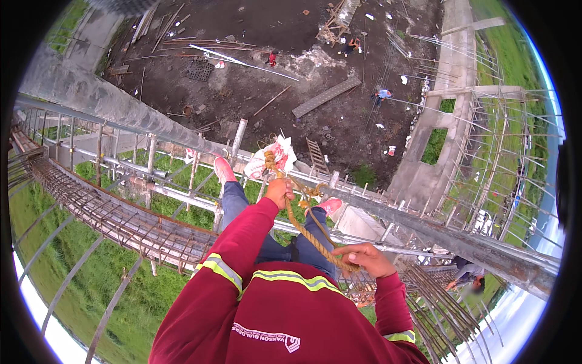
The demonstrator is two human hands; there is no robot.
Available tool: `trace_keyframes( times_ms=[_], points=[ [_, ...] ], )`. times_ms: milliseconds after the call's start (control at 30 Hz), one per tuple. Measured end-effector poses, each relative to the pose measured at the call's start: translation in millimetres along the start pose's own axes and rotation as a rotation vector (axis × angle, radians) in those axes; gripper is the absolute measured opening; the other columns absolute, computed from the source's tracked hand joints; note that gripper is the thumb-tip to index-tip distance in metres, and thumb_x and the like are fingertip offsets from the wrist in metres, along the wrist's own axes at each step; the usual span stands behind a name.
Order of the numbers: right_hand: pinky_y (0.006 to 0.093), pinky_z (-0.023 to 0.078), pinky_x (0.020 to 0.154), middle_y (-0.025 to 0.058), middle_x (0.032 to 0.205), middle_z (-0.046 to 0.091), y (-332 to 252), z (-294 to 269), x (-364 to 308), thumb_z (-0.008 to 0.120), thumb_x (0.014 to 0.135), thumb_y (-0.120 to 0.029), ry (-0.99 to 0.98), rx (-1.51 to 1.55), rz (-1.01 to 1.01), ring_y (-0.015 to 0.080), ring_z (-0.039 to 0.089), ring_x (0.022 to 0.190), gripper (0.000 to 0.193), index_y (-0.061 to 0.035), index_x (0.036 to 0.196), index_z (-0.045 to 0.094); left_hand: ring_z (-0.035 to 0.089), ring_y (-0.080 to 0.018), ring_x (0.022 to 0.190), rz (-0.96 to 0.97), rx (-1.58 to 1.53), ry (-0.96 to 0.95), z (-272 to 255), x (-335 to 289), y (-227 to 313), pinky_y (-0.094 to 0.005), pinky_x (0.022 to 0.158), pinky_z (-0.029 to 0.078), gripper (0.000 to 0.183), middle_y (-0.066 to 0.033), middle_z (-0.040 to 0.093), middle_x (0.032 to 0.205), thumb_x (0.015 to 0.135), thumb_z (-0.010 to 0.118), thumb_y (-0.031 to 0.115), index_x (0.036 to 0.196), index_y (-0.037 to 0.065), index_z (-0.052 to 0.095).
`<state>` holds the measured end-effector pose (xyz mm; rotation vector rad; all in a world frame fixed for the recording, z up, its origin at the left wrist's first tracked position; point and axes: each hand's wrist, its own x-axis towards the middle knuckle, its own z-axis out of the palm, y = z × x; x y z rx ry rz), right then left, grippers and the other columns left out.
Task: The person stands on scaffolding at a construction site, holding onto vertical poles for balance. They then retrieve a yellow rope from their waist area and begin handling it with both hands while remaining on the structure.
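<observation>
Just below a white sack with red markings (284, 150), my left hand (280, 191) is closed around a thick tan rope (301, 229). Knots of the rope gather at the sack's top and beside my fingers. From there the rope sags in a loop across my legs to my right hand (365, 259), which grips its other stretch near my waist. A thinner cord runs alongside it. The sack hangs or rests by the pipes between my feet; I cannot tell which. What it contains is hidden.
I stand high on scaffold pipes (188, 200) beside a long grey beam (418, 218). A rebar cage (115, 212) curves along the left. Loose rebar (439, 300) sticks out at lower right, near another person (467, 273). Far below, several people are on dark ground with planks (327, 97).
</observation>
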<state>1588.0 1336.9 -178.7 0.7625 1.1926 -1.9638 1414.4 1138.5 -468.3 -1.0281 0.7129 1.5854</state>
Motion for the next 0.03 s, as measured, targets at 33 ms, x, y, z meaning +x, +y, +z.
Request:
trace_keyframes(
  times_ms=[33],
  points=[
    [0.0269, 0.049, 0.063, 0.0082, 0.080, 0.064, 9.2, -11.7, 23.6, 0.054, 0.099, -0.029, 0.000, 0.026, 0.009, 0.0146, 0.062, 0.073, 0.049, 0.0008, 0.138, 0.051, 0.033, -0.0092, 0.047, 0.002, 0.010, 0.024, -0.2, -8.8, 1.1, -0.0257, 0.042, 0.029, 0.016, 0.0049, 0.038, 0.062, 0.094, 0.047, 0.015, 0.079, 0.013, 0.044]
  ],
)
